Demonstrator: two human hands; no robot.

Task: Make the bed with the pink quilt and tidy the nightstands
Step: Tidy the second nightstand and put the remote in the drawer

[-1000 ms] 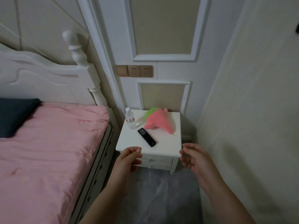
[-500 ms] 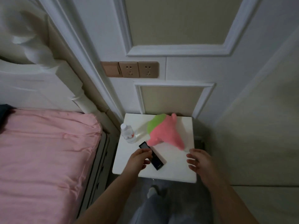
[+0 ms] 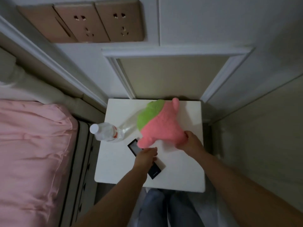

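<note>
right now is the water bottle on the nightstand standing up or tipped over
Upright. The water bottle stands on the nightstand near its left edge, white cap on top toward the camera, beside the plush toy.

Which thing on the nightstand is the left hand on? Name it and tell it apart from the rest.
The black remote. It lies flat and dark under the left hand; the water bottle stands untouched, and the right hand grips the pink-and-green plush toy.

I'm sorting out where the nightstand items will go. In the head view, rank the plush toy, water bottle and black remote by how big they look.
1. Plush toy, clearly largest.
2 and 3. Water bottle and black remote look alike; the left hand hides the remote's middle, so I won't rank them.
</note>
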